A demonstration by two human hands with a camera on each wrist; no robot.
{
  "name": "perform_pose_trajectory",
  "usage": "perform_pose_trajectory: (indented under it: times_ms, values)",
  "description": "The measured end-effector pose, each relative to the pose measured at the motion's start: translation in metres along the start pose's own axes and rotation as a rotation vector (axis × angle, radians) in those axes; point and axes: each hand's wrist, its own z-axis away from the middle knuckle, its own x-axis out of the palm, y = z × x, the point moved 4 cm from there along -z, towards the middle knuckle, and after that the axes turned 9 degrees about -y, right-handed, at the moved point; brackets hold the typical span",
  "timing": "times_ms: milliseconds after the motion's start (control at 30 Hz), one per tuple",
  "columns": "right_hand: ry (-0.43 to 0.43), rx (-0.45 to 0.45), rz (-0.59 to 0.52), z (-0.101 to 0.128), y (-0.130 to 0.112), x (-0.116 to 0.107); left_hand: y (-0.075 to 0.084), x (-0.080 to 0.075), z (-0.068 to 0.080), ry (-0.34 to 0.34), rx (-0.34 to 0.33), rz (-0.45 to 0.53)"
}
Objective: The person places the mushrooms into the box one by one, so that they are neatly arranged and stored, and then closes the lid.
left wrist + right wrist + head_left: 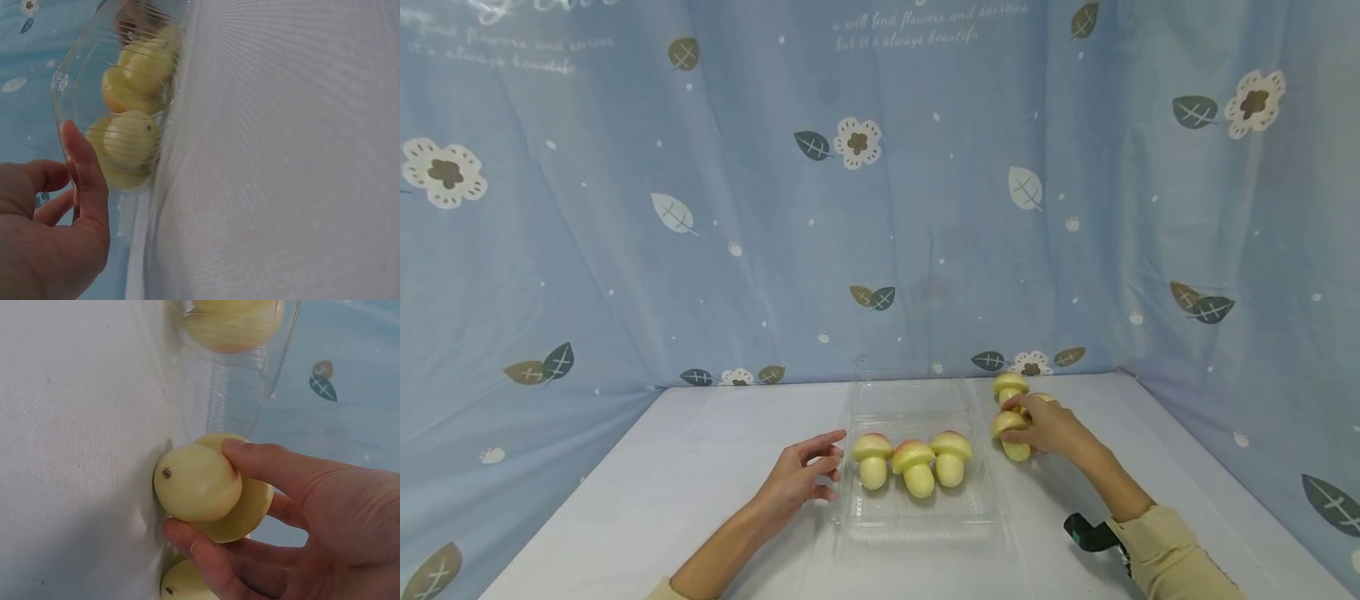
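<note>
Left hand (801,479) resting loose and empty at the left edge of the clear tray (925,521), fingers relaxed, probably just steadying it so it won't slide. Three toy mushrooms (913,467) lined up inside, caps far, stems near. Right of the tray, right hand (1048,425) pinching another mushroom (1011,433) by cap and stem, right on the table (625,500). One more mushroom (1009,385) just beyond. Right wrist view showing thumb and fingers wrapped round the cap, unseen from the head view. Left wrist view too blurry for certainty about fingertip contact with the tray.
</note>
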Motion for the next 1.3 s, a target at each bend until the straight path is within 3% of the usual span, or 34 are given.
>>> perform_pose_trajectory:
  times_ms: [600, 1033, 1300]
  values:
    - [0.013, 0.014, -0.026, 0.0023, -0.0004, 0.0029, -0.0011, 0.0005, 0.0018, -0.024, 0.008, 0.001]
    - [0.028, 0.003, 0.047, 0.0010, -0.0023, -0.0016, 0.0021, 0.0009, 0.0025, -0.027, 0.008, -0.003]
    - [0.035, -0.003, 0.036, 0.0004, -0.0021, -0.0015, -0.0006, -0.0011, 0.0014, -0.033, 0.014, 0.014]
